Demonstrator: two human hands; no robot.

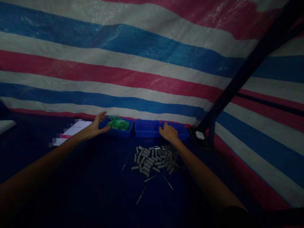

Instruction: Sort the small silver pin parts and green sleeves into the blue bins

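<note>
My left hand [97,127] is at the left end of a blue bin [121,133] heaped with green plastic pieces [118,123]. Its thumb and fingers are spread apart, the thumb near the front rim. My right hand [169,132] is closed at the place where the middle blue bin [146,134] and the right blue bin [182,131] meet. Its fingers curl over a rim there; which bin's rim I cannot tell. In front of the bins lies a pile of short grey cylinders [148,163], with thin metal pins [171,153] heaped at its right side.
Several loose pins [141,195] lie on the dark blue table [99,186] nearer to me. A white printed sheet [76,129] is left of the bins. A small white case [199,135] rests on a dark pad at the right, beside a dark frame post [211,126]. Striped sheeting [118,72] hangs behind.
</note>
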